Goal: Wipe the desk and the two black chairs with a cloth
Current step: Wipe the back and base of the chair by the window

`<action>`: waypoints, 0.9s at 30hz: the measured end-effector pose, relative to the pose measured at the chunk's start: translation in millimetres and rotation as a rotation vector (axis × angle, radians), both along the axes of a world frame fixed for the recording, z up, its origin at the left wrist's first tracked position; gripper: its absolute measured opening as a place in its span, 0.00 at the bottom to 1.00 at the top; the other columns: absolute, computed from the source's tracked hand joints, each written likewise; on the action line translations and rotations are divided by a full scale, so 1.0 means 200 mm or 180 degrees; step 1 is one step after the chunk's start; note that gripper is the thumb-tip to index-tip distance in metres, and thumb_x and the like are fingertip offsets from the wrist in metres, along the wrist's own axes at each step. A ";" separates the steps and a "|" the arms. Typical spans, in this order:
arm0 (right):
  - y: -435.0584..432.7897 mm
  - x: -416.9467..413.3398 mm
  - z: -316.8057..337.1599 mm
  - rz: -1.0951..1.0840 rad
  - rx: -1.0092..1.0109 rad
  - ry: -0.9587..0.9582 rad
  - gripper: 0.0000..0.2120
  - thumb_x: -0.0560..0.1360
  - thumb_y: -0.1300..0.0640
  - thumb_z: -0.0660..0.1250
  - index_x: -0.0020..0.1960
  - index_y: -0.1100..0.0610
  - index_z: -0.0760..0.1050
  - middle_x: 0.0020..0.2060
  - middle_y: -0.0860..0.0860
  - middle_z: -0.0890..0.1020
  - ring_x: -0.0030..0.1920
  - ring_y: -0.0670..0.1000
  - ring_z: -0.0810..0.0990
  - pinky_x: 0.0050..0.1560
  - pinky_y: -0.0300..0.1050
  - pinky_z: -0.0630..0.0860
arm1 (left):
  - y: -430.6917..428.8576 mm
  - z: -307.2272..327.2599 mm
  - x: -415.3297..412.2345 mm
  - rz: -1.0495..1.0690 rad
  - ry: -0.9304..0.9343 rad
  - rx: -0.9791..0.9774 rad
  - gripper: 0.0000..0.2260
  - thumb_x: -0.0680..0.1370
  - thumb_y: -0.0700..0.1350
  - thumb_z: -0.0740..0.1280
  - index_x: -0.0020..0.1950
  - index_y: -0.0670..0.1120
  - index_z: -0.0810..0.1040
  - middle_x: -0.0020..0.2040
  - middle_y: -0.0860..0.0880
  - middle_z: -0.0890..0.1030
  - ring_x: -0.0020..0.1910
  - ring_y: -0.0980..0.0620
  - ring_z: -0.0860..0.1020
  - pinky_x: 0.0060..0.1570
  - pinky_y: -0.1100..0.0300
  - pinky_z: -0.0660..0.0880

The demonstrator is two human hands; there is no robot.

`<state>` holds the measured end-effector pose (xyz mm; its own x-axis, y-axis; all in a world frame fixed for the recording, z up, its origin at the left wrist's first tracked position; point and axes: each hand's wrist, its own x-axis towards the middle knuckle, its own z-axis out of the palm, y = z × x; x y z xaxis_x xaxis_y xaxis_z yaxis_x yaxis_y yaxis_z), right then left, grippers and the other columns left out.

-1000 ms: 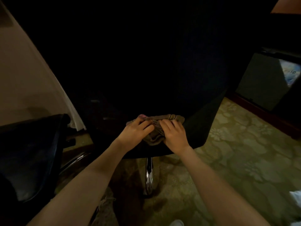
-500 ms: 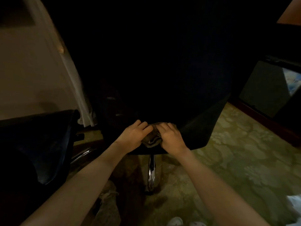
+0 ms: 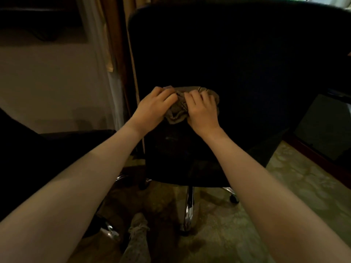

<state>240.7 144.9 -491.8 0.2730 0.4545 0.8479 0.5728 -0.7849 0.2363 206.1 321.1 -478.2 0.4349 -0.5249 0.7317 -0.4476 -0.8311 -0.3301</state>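
Two hands are closed on one crumpled grey-brown fabric cloth (image 3: pixel 177 114), the left hand (image 3: pixel 153 109) gripping its left side and the right hand (image 3: pixel 202 112) its right, and it is pressed against a black padded chrome-legged chair (image 3: pixel 247 63).

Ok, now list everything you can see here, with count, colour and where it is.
black chair: 1, black, centre
second chair: 1, black, left edge, partly in view
cloth: 1, grey-brown, bunched on the centre chair
chair legs: chrome, under the centre chair
curtain: 1, pale, upper left
carpet: 1, green patterned, floor
left hand: 1, grips the cloth's left side
right hand: 1, grips the cloth's right side
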 end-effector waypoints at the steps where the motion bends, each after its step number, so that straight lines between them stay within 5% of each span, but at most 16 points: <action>1: 0.01 0.02 -0.04 -0.0020 -0.0004 -0.0145 0.23 0.61 0.63 0.73 0.55 0.62 0.75 0.44 0.57 0.81 0.39 0.59 0.78 0.38 0.47 0.74 | 0.01 -0.04 0.02 -0.0015 0.0060 0.0012 0.17 0.69 0.33 0.63 0.56 0.43 0.67 0.57 0.38 0.77 0.53 0.39 0.70 0.46 0.46 0.77; 7: 0.00 0.13 -0.21 -0.0066 -0.0227 -0.1112 0.11 0.75 0.61 0.58 0.56 0.59 0.71 0.45 0.53 0.82 0.39 0.55 0.76 0.40 0.48 0.65 | 0.03 -0.29 0.08 -0.0074 0.0284 -0.0391 0.13 0.71 0.40 0.56 0.55 0.45 0.65 0.57 0.47 0.69 0.54 0.42 0.67 0.44 0.46 0.78; 12: -0.01 0.13 -0.42 -0.0037 -0.0331 -0.0960 0.10 0.76 0.62 0.56 0.56 0.59 0.71 0.43 0.53 0.83 0.39 0.55 0.75 0.40 0.47 0.64 | 0.03 -0.50 0.09 -0.0093 0.0613 -0.0406 0.14 0.71 0.39 0.60 0.55 0.45 0.65 0.57 0.46 0.67 0.56 0.41 0.67 0.45 0.43 0.78; 17: -0.07 0.09 -0.67 -0.0257 -0.0618 -0.0653 0.10 0.74 0.62 0.58 0.56 0.59 0.70 0.42 0.52 0.83 0.38 0.54 0.78 0.40 0.47 0.64 | -0.04 -0.69 0.05 -0.0050 0.1400 -0.0344 0.23 0.65 0.31 0.67 0.56 0.46 0.65 0.55 0.38 0.76 0.56 0.35 0.72 0.44 0.41 0.78; 22: -0.11 0.02 -0.83 -0.0571 -0.0881 0.0172 0.21 0.59 0.60 0.74 0.51 0.58 0.79 0.41 0.53 0.82 0.38 0.55 0.80 0.41 0.49 0.68 | -0.09 -0.83 0.05 -0.0065 0.1799 -0.0271 0.31 0.59 0.26 0.72 0.55 0.47 0.66 0.53 0.41 0.79 0.53 0.36 0.77 0.43 0.46 0.80; 27: -0.10 -0.06 -0.93 -0.0763 -0.0991 0.1303 0.28 0.40 0.61 0.82 0.40 0.60 0.81 0.37 0.55 0.81 0.36 0.57 0.81 0.34 0.45 0.77 | -0.17 -0.93 0.04 0.0458 0.2617 -0.0093 0.23 0.76 0.34 0.63 0.70 0.46 0.66 0.66 0.46 0.70 0.67 0.44 0.68 0.63 0.54 0.70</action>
<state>228.5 124.4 -678.2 0.6777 0.5509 0.4871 0.4806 -0.8331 0.2737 213.8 287.0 -664.5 0.8976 -0.4091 0.1642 -0.4252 -0.9017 0.0781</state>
